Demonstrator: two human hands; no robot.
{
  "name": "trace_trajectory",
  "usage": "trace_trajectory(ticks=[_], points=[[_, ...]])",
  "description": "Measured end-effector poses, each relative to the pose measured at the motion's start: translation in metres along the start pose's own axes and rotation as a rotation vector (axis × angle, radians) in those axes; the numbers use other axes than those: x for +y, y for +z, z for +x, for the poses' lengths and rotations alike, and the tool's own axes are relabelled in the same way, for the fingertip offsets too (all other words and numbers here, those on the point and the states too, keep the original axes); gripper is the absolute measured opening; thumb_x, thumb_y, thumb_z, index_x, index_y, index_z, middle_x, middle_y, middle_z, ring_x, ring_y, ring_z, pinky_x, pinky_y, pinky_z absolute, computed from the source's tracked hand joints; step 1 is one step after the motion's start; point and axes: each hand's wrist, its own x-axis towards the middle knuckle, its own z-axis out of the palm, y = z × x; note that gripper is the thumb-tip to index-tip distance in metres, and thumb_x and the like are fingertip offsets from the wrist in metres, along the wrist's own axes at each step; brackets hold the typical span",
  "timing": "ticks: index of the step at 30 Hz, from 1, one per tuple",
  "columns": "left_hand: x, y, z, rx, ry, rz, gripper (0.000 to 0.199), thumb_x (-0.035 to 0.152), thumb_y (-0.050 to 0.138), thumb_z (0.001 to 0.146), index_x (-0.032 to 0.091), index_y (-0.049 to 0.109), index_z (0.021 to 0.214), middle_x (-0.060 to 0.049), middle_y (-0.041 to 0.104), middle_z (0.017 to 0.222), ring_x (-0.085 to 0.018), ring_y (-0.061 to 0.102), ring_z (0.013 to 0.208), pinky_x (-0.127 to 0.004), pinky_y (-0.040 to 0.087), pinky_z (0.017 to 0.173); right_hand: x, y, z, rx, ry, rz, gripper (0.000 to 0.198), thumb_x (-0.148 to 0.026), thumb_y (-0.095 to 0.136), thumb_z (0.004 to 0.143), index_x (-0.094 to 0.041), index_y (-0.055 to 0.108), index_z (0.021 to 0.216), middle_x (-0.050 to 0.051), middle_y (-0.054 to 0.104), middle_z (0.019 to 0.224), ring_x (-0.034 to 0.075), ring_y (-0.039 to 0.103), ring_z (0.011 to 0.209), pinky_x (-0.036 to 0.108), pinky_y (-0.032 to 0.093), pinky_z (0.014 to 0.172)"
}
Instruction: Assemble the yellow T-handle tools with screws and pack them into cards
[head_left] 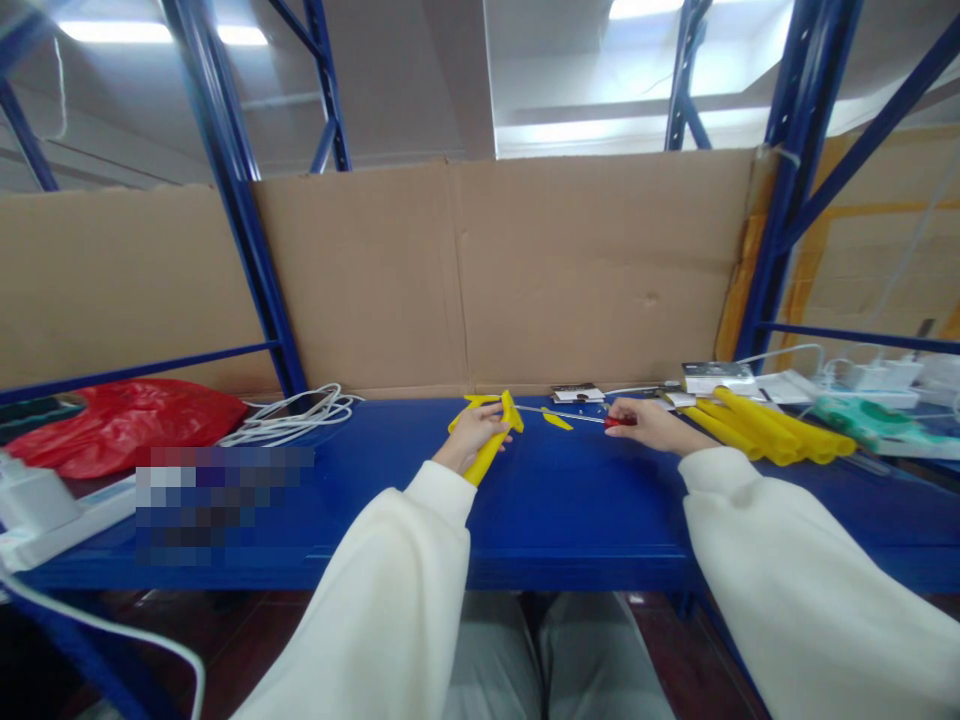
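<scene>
Over the bench point(585, 510), fingers of the left hand point(472, 430) wrap a yellow plastic piece point(487, 457), its head point(512, 412) jutting out at two o'clock. The right hand point(645, 422) grips a screwdriver point(616, 422) pointing to nine.

Your held pc. point(512, 412) yellow; your screwdriver hdl. point(618, 422) red, shaft point(566, 413) silvery; your sleeves point(405, 590) off-white; tbl. point(585, 510) blue; bag point(150, 425) red.
</scene>
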Motion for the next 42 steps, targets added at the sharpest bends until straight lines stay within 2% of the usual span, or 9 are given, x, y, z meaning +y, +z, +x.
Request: trace_trajectory(ticks=[5, 11, 18, 22, 27, 30, 34, 38, 42], points=[[-0.004, -0.002, 0.005, -0.016, 0.015, 0.018, 0.054, 0.003, 0.069, 0.079, 0.016, 0.063, 0.131, -0.005, 0.075, 0.085, -0.011, 0.066, 0.057, -0.019, 0.053, 0.052, -0.001, 0.000, 0.000, 0.004, 0.001, -0.009, 0.046, -0.066, 0.066, 0.066, -0.023, 0.053, 0.070, 0.004, 0.064, 0.072, 0.022, 0.059, 0.073, 0.036, 0.046, 0.071], [-0.003, 0.000, 0.004, -0.005, 0.011, 0.027, 0.053, 0.002, 0.066, 0.081, 0.016, 0.063, 0.132, -0.006, 0.076, 0.087, -0.011, 0.066, 0.057, -0.019, 0.052, 0.051, -0.005, 0.000, -0.001, -0.001, 0.011, -0.028, 0.044, -0.065, 0.065, 0.067, -0.022, 0.051, 0.069, 0.005, 0.064, 0.073, 0.022, 0.059, 0.073, 0.037, 0.047, 0.072], [-0.003, 0.002, 0.001, -0.001, 0.055, 0.050, 0.049, 0.005, 0.071, 0.079, 0.017, 0.067, 0.126, -0.005, 0.076, 0.087, -0.010, 0.065, 0.057, -0.017, 0.049, 0.049, -0.008, -0.002, -0.002, -0.010, 0.005, -0.065, 0.042, -0.062, 0.064, 0.070, -0.022, 0.053, 0.069, 0.005, 0.065, 0.072, 0.022, 0.061, 0.073, 0.036, 0.048, 0.071], [-0.003, 0.003, -0.001, 0.047, 0.109, 0.145, 0.046, 0.006, 0.071, 0.079, 0.018, 0.069, 0.123, -0.006, 0.077, 0.096, -0.008, 0.061, 0.054, -0.015, 0.047, 0.045, -0.013, -0.003, -0.004, -0.031, -0.021, -0.128, 0.035, -0.057, 0.059, 0.076, -0.022, 0.057, 0.073, 0.007, 0.068, 0.076, 0.024, 0.063, 0.076, 0.037, 0.049, 0.072], [-0.001, 0.001, -0.002, 0.097, 0.143, 0.215, 0.043, 0.004, 0.071, 0.077, 0.015, 0.072, 0.118, -0.006, 0.076, 0.094, -0.006, 0.057, 0.050, -0.015, 0.044, 0.044, -0.022, 0.000, -0.010, -0.051, -0.046, -0.216, 0.026, -0.045, 0.050, 0.086, -0.021, 0.061, 0.082, 0.010, 0.072, 0.087, 0.025, 0.066, 0.080, 0.036, 0.049, 0.074], [-0.001, 0.000, -0.001, 0.118, 0.144, 0.254, 0.041, 0.002, 0.069, 0.077, 0.012, 0.072, 0.117, -0.007, 0.076, 0.093, -0.006, 0.057, 0.050, -0.015, 0.044, 0.044, -0.026, 0.005, -0.013, -0.074, -0.039, -0.222, 0.026, -0.043, 0.048, 0.088, -0.021, 0.059, 0.081, 0.009, 0.072, 0.081, 0.024, 0.065, 0.074, 0.035, 0.049, 0.070], [-0.002, -0.001, 0.001, 0.112, 0.154, 0.245, 0.039, 0.004, 0.071, 0.077, 0.014, 0.073, 0.115, -0.005, 0.075, 0.086, -0.006, 0.055, 0.049, -0.015, 0.041, 0.042, -0.026, 0.011, -0.014, -0.040, -0.034, -0.214, 0.020, -0.043, 0.059, 0.083, -0.023, 0.054, 0.086, 0.005, 0.070, 0.078, 0.021, 0.063, 0.068, 0.031, 0.047, 0.064], [-0.004, -0.002, 0.002, 0.108, 0.168, 0.253, 0.036, 0.004, 0.071, 0.076, 0.014, 0.075, 0.111, -0.004, 0.075, 0.084, -0.006, 0.055, 0.049, -0.015, 0.041, 0.042, -0.026, 0.010, -0.015, 0.014, -0.046, -0.329, 0.013, -0.036, 0.058, 0.083, -0.024, 0.052, 0.084, 0.002, 0.067, 0.070, 0.019, 0.059, 0.060, 0.029, 0.043, 0.060], [-0.005, -0.003, 0.004, 0.108, 0.175, 0.232, 0.035, 0.005, 0.073, 0.075, 0.015, 0.076, 0.109, -0.004, 0.075, 0.085, -0.007, 0.056, 0.050, -0.016, 0.043, 0.044, -0.029, 0.008, -0.017, 0.046, -0.059, -0.429, 0.015, -0.039, 0.056, 0.087, -0.025, 0.061, 0.087, 0.005, 0.072, 0.078, 0.022, 0.065, 0.070, 0.030, 0.045, 0.064]])
